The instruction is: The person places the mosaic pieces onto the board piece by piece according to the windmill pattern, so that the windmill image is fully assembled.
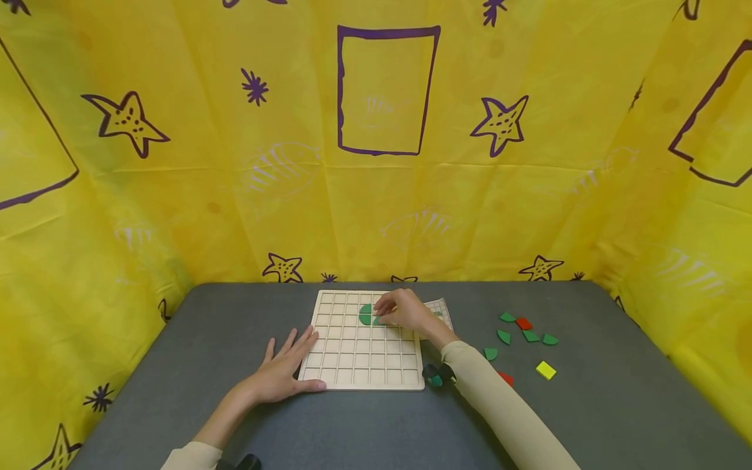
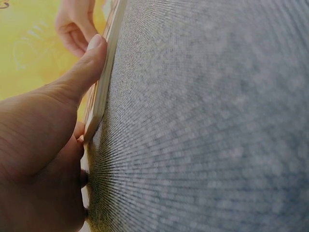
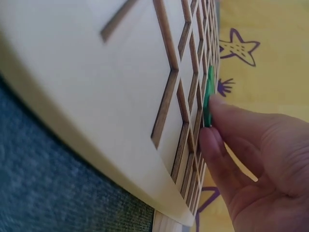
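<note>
The left hand (image 1: pixel 281 373) is spread wide, its fingers at the left edge of the board (image 1: pixel 352 364) and its thumb on the near edge; the right hand (image 1: pixel 404 309) pinches a green piece (image 3: pixel 208 96) narrowly between thumb and fingertips, over the board's far part. Just left of the right fingertips sit two set green pieces (image 1: pixel 365 318); under and beyond the right wrist lies a gridded sheet (image 1: pixel 444 309), partly covered by the hand and forearm. Farther right of that hand, loose green pieces (image 1: pixel 504 337), red pieces (image 1: pixel 523 323) and a yellow piece (image 1: pixel 546 370) are scattered on the grey surface (image 1: pixel 247 320); the right sleeve (image 1: pixel 493 385) partly hides the nearer red one. Beyond both hands hangs a yellow cloth (image 1: pixel 294 215) with purple stars.

The board is pale, ruled into square cells; the set green pieces are rounded quarters, together curving leftward. The right wrist view shows the held piece edge-on, thin, among brown-sided cell ridges; the left wrist view shows the board's thickness beside the thumb; the head view alone shows the loose pieces.
</note>
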`<state>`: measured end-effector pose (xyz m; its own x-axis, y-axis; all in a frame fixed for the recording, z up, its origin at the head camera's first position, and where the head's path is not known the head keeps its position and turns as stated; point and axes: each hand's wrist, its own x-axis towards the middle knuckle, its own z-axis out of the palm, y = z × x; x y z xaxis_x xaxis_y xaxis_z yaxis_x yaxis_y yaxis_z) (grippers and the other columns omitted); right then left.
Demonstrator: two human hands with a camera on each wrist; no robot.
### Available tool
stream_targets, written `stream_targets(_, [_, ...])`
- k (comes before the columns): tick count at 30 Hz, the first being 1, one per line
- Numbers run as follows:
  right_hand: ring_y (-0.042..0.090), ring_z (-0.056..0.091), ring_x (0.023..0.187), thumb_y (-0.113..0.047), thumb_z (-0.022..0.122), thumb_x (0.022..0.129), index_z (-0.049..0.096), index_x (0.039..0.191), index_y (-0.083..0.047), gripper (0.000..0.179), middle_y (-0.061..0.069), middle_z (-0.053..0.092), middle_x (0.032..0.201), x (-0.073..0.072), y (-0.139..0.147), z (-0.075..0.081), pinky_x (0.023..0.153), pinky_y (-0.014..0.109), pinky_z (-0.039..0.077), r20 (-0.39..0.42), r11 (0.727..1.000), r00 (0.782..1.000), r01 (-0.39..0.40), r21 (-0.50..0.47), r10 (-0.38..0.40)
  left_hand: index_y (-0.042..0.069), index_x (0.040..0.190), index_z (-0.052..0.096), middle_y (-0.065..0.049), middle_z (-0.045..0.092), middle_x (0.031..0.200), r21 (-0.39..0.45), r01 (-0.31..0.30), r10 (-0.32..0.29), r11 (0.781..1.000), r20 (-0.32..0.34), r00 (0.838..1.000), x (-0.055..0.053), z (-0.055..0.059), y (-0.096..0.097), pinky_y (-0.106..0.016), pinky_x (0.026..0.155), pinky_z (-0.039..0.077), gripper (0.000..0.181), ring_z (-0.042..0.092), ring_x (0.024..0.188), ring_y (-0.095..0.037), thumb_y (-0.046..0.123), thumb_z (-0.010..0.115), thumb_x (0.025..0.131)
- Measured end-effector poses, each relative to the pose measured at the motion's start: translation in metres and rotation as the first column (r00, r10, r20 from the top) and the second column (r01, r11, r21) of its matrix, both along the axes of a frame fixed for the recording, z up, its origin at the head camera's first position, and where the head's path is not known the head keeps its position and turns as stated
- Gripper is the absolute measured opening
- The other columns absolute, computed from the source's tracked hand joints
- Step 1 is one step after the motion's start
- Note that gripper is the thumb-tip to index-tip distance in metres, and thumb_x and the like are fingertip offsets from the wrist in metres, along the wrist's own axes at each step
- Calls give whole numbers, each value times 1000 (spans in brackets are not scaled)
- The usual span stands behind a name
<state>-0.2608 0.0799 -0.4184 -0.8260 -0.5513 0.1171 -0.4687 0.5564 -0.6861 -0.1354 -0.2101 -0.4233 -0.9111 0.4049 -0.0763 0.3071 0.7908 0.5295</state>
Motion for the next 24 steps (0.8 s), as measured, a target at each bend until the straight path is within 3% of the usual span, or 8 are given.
stream_targets(24, [17,65,86,-1,74,85,74,101,-5,17,4,72,95,8,-1,8,75,27,53,-9,999,1000,-15,30,16,4,156,21,-16,11,163,-2,1,-1,1000,0,1000,0,0,1,-69,107,-10,104,2,147,-46,58,71,81])
